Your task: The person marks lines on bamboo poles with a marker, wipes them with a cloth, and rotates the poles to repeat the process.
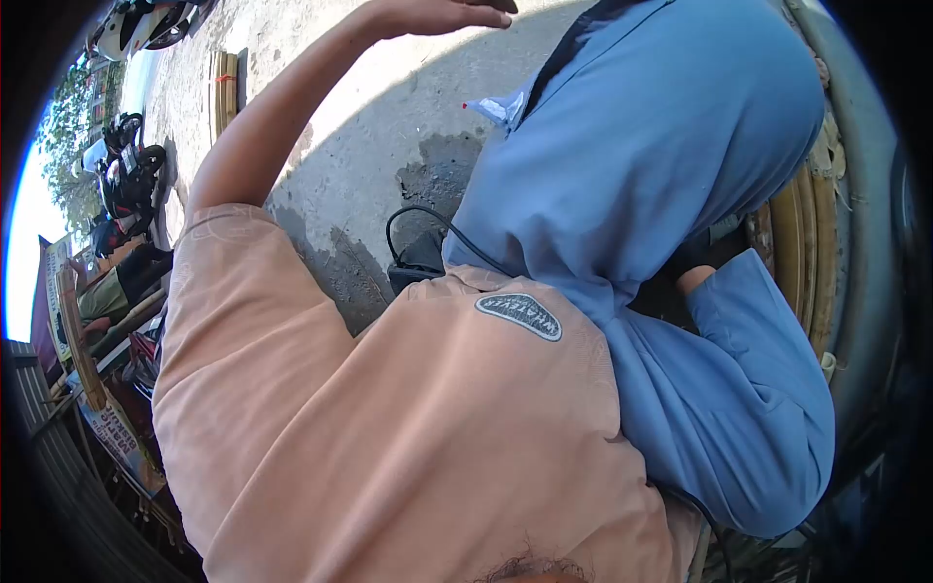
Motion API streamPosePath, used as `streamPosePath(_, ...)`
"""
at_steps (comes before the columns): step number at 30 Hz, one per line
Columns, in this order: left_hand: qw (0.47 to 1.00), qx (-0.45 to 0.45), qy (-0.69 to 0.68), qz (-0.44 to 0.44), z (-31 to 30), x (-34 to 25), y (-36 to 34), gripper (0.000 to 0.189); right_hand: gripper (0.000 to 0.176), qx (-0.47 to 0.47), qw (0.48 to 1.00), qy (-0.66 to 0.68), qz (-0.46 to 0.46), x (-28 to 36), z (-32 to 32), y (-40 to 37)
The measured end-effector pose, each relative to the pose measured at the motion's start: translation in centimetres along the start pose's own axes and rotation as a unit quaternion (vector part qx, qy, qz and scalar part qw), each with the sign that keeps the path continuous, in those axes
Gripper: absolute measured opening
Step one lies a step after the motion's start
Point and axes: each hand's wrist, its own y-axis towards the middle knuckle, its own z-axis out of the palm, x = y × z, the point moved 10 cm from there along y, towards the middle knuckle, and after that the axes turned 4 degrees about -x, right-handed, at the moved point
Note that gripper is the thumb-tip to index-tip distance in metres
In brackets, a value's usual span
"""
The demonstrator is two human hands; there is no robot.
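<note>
Peach shirt fabric [389, 428] fills your view from the centre towards seven o'clock. Blue trousers [651, 146] cover your bent legs, two o'clock to four. Your left hand [432, 16] is at twelve, nearest the trousers, cropped above; I cannot tell whether its fingers grasp anything, nor how your unseen right hand stands. A crinkled white wrapper [501, 108] touches the trousers towards twelve.

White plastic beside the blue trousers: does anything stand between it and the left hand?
Nothing visible does: only ground shows between the left hand and the white plastic, though the frame crops the hand.
</note>
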Motion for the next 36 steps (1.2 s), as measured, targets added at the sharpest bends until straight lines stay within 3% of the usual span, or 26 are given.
streamPosePath(2, 0.967, 0.176, -0.127, -0.130, 9.6, 2.4, -8.6, 0.049, 0.041, 0.007, 1.000, -0.008, -0.011, -0.8, -1.5, -0.4)
streamPosePath(3, 0.922, 0.263, -0.229, -0.170, 14.1, 2.7, -12.9, 0.052, 0.041, 0.010, 1.000, -0.011, -0.024, -0.4, -2.0, -0.6)
streamPosePath(5, 0.844, 0.348, -0.320, -0.253, 20.1, 2.4, -19.8, 0.057, 0.042, 0.011, 0.999, -0.007, -0.051, 1.7, -2.7, -0.7)
streamPosePath(8, 0.770, 0.365, -0.438, -0.286, 25.8, 2.2, -25.0, 0.067, 0.043, 0.006, 0.994, 0.036, -0.102, 8.8, -2.4, -0.8)
streamPosePath(11, 0.700, 0.315, -0.605, -0.212, 28.8, 1.8, -25.7, 0.073, 0.043, 0.006, 0.977, 0.116, -0.180, 22.2, -1.6, -2.9)
streamPosePath(14, 0.693, 0.382, -0.542, -0.283, 31.0, 4.4, -28.6, 0.068, 0.044, 0.014, 0.929, 0.220, -0.297, 38.8, -3.7, -8.5)
streamPosePath(17, 0.672, 0.422, -0.504, -0.341, 29.8, 3.3, -30.5, 0.047, 0.045, 0.025, 0.904, 0.250, -0.345, 43.4, -5.3, -10.4)
streamPosePath(19, 0.686, 0.442, -0.466, -0.343, 29.8, 4.1, -30.7, 0.044, 0.045, 0.028, 0.900, 0.277, -0.335, 43.4, -3.8, -8.4)
streamPosePath(22, 0.706, 0.386, -0.501, -0.318, 29.4, 4.8, -28.9, 0.051, 0.046, 0.022, 0.937, 0.225, -0.266, 28.2, 1.0, -0.1)
streamPosePath(23, 0.683, 0.399, -0.520, -0.323, 29.9, 4.9, -28.4, 0.056, 0.046, 0.013, 0.949, 0.195, -0.246, 23.2, 2.1, 2.2)
streamPosePath(25, 0.709, 0.395, -0.502, -0.300, 28.0, 3.3, -26.2, 0.057, 0.046, 0.008, 0.965, 0.153, -0.214, 17.5, 4.6, 4.3)
streamPosePath(27, 0.719, 0.458, -0.432, -0.293, 26.9, 5.2, -23.1, 0.054, 0.047, 0.018, 0.972, 0.138, -0.192, 16.7, 7.1, 5.2)
streamPosePath(30, 0.883, 0.345, -0.208, -0.240, 15.8, 5.2, -11.0, 0.049, 0.048, 0.065, 0.964, 0.172, -0.194, 22.8, 12.3, 3.6)
streamPosePath(32, 0.967, 0.218, -0.063, -0.114, 7.7, 5.3, 1.0, 0.055, 0.048, 0.101, 0.930, 0.271, -0.227, 33.6, 14.5, 1.1)
streamPosePath(33, 0.989, 0.137, -0.017, -0.050, 2.8, 2.0, 6.0, 0.056, 0.045, 0.087, 0.889, 0.360, -0.268, 40.3, 12.2, -0.4)
streamPosePath(34, 0.994, 0.104, 0.028, -0.022, -1.2, -1.7, 10.3, 0.057, 0.040, 0.000, 0.868, 0.356, -0.347, 45.4, 10.1, -1.7)
streamPosePath(35, 0.996, 0.070, 0.057, 0.020, -4.0, -5.6, 14.4, 0.057, 0.035, -0.048, 0.889, 0.270, -0.368, 48.1, 2.5, -4.1)
streamPosePath(36, 0.992, 0.064, 0.069, 0.087, -5.2, -8.7, 19.2, 0.056, 0.032, -0.032, 0.894, 0.275, -0.352, 47.1, -0.1, -5.2)
